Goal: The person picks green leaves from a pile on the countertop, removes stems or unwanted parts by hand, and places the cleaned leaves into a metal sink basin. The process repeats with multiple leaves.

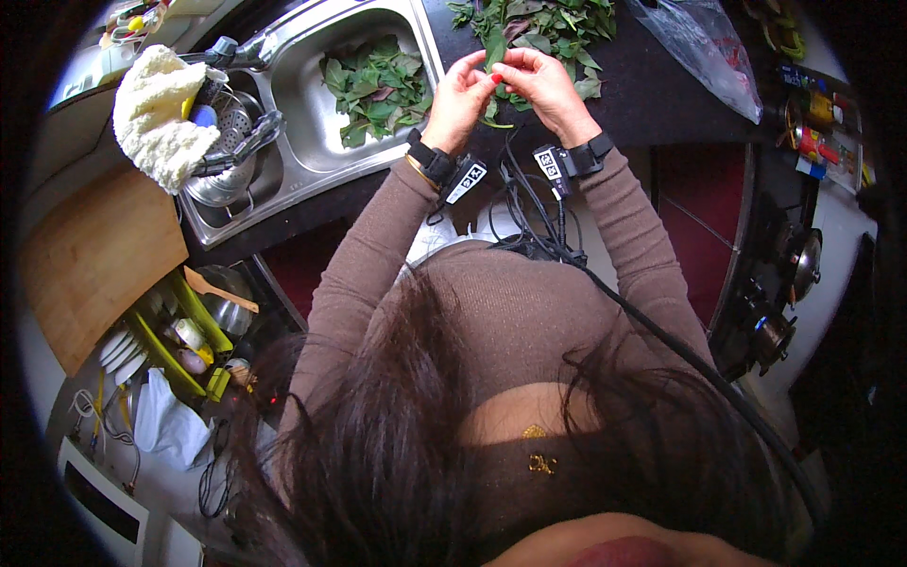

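Note:
Both my hands meet over the dark counter [628, 104], just right of the sink. My left hand [460, 104] is closed, its fingertips pinching a green leafy sprig [495, 45]. From the other side, my right hand [548, 92] pinches the same sprig between thumb and fingers. A bit of stem hangs below the fingers. Behind the hands lies a loose pile of leafy greens [567, 26], green with some purplish leaves. More picked leaves [380, 93] rest in the basin of the steel sink [433, 47].
A clear plastic bag [704, 57] lies right of the pile. Left of the basin are a faucet [236, 52], a cream towel [156, 123] and a metal strainer [236, 123]. A wooden board [104, 255] stands at the far left. Black cables [642, 326] run from my wrists across my body.

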